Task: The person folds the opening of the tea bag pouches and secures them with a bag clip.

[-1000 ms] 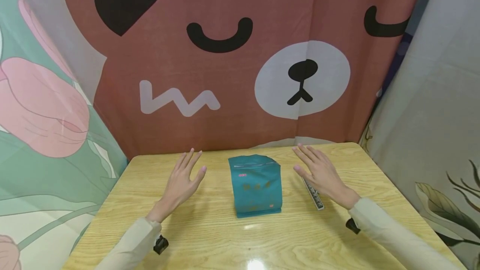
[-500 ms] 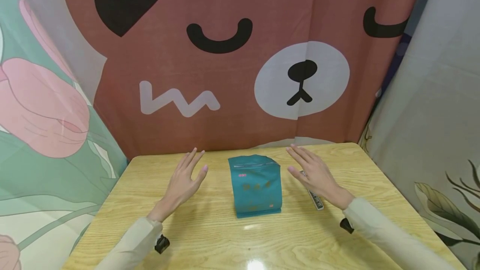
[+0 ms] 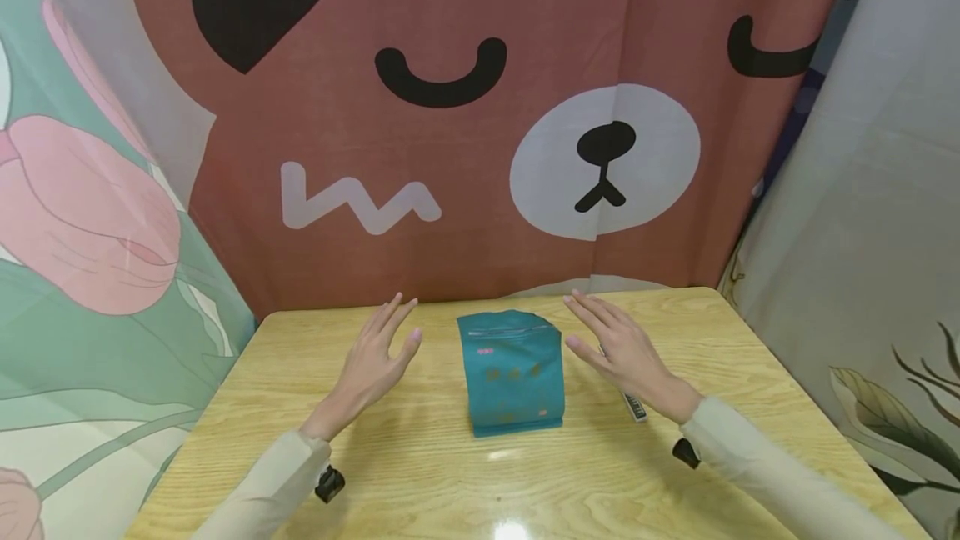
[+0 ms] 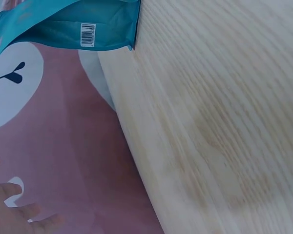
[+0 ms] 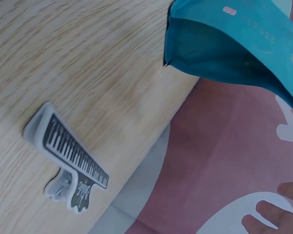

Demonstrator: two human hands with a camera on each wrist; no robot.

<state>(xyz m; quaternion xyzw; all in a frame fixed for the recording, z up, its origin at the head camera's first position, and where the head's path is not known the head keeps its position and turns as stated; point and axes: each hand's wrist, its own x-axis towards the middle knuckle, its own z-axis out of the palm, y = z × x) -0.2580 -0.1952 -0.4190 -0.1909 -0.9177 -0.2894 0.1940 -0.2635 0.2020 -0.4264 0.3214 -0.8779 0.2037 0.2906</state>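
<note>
A teal pouch bag (image 3: 513,386) stands upright in the middle of the table, its top creased by a seal line. My left hand (image 3: 369,367) hovers to its left, fingers straight and apart from the bag. On the other side my right hand (image 3: 628,358) is held the same way, closer to the bag, and holds nothing. Under that hand lies a clip (image 5: 75,153) printed with piano keys, mostly covered by the hand in the head view. A barcode shows on the bag's side in the left wrist view.
The wood-grain table (image 3: 420,473) ends at a hanging curtain (image 3: 465,248) with a bear face. Patterned curtains also hang at the left (image 3: 90,357) and right (image 3: 862,273).
Both hands have drifted inward toward the bag, the right one farther. The right hand now covers more of the clip. Bag and clip stay in place.
</note>
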